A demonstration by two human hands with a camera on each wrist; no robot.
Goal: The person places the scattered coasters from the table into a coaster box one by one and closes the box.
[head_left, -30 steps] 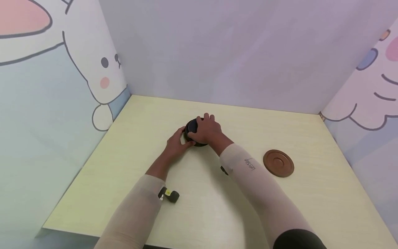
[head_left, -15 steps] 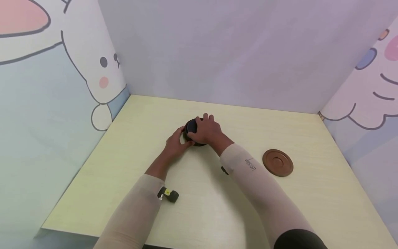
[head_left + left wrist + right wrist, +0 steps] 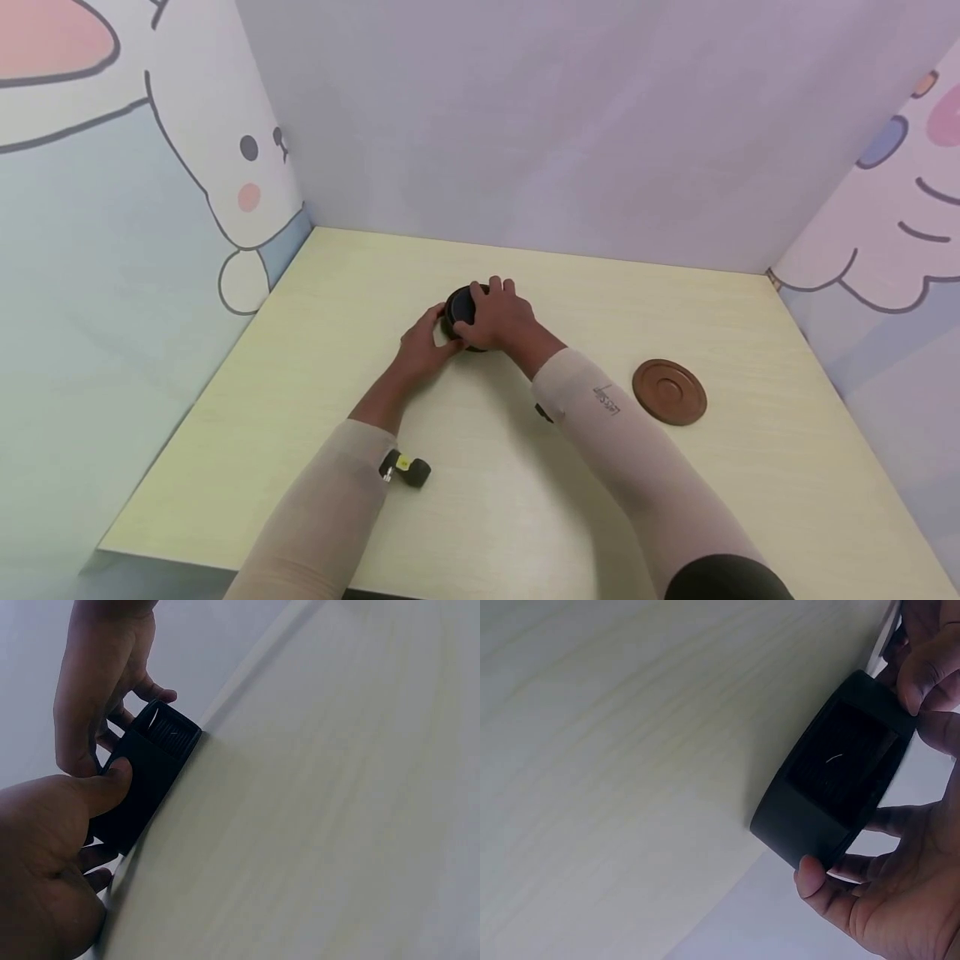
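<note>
A round black coaster holder (image 3: 462, 307) sits on the table under both hands. Its side wall has a rectangular cut-out (image 3: 838, 761), and ridged dark layers show inside. From the left, my left hand (image 3: 422, 348) grips the holder, its thumb on the near wall and the other fingers round the far side. My right hand (image 3: 501, 320) reaches over the top and holds the holder's rim between thumb and fingers, hiding its right part. In the left wrist view the holder (image 3: 141, 784) lies between the two hands. A brown round coaster (image 3: 669, 392) lies apart to the right.
Pale wood-grain table (image 3: 780, 467) extends around the hands. A plain lilac wall (image 3: 540, 133) stands along its back edge, with cartoon-printed walls at both sides. A small black wrist camera (image 3: 412, 472) sticks out from the left sleeve over the table.
</note>
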